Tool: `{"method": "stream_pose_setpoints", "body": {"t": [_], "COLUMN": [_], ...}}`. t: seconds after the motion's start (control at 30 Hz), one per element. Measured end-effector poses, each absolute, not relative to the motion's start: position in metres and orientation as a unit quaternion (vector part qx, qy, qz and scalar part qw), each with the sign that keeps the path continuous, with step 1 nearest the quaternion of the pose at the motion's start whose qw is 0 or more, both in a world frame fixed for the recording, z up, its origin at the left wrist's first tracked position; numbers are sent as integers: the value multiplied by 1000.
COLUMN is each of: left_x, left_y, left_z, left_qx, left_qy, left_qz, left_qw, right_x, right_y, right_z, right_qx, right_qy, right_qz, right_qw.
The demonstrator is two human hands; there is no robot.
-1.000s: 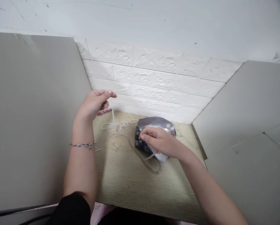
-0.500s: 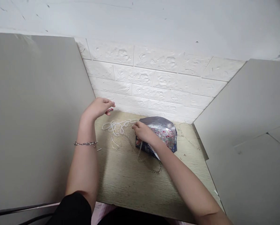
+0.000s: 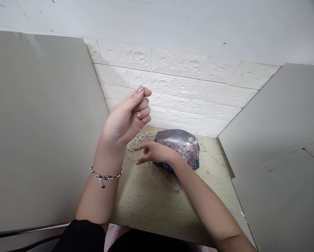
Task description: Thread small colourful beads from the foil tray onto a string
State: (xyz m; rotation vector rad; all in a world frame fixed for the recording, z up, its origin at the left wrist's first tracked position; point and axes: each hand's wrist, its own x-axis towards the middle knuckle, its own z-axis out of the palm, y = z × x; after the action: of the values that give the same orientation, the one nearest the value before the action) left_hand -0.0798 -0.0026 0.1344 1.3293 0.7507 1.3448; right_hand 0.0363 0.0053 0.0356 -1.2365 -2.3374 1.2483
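In the head view, the white bead strands (image 3: 150,133) look light and limp, likely to sag, slide and tangle if lifted by one loop; a pinch near a free end would probably serve best. The clear bead chain (image 3: 175,191) seems equally supple, with a thread that a sharp tug might snap. The shiny bag (image 3: 172,133), holding small loose beads (image 3: 184,148), appears soft-walled and apt to spill if tipped, so its rim suits a gentle grip.

The strands lie on the tabletop (image 3: 151,210) beyond the right hand (image 3: 157,152), whose thumb and forefinger are spread apart; contact cannot be told. The bag sits just beside that hand, and the chain curves nearer the person. The left hand (image 3: 124,119) is raised, fingers curled, thumb meeting forefinger; whether they pinch a thin thread cannot be told.
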Motion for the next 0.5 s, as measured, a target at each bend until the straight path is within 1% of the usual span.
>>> {"method": "stream_pose_setpoints", "body": {"t": [0.1, 0.23, 0.3, 0.37, 0.43, 0.5], "left_x": [-76, -80, -84, -88, -88, -84], "left_y": [-10, -23, -26, -24, -19, -13], "left_z": [135, 137, 138, 138, 136, 134], "left_qx": [577, 674, 733, 760, 754, 741], "left_qy": [320, 318, 308, 315, 328, 324], "left_qz": [553, 517, 488, 465, 462, 462], "left_qw": [509, 421, 360, 328, 334, 365], "right_x": [33, 33, 38, 45, 50, 53], "right_y": [-4, -5, -3, -2, -2, -1], "right_z": [44, 65, 85, 110, 136, 159], "right_qx": [-384, -343, -307, -266, -239, -194], "right_qy": [-784, -748, -724, -704, -681, -664], "right_qz": [468, 510, 535, 541, 538, 542], "right_qw": [137, 250, 309, 375, 435, 477]}}
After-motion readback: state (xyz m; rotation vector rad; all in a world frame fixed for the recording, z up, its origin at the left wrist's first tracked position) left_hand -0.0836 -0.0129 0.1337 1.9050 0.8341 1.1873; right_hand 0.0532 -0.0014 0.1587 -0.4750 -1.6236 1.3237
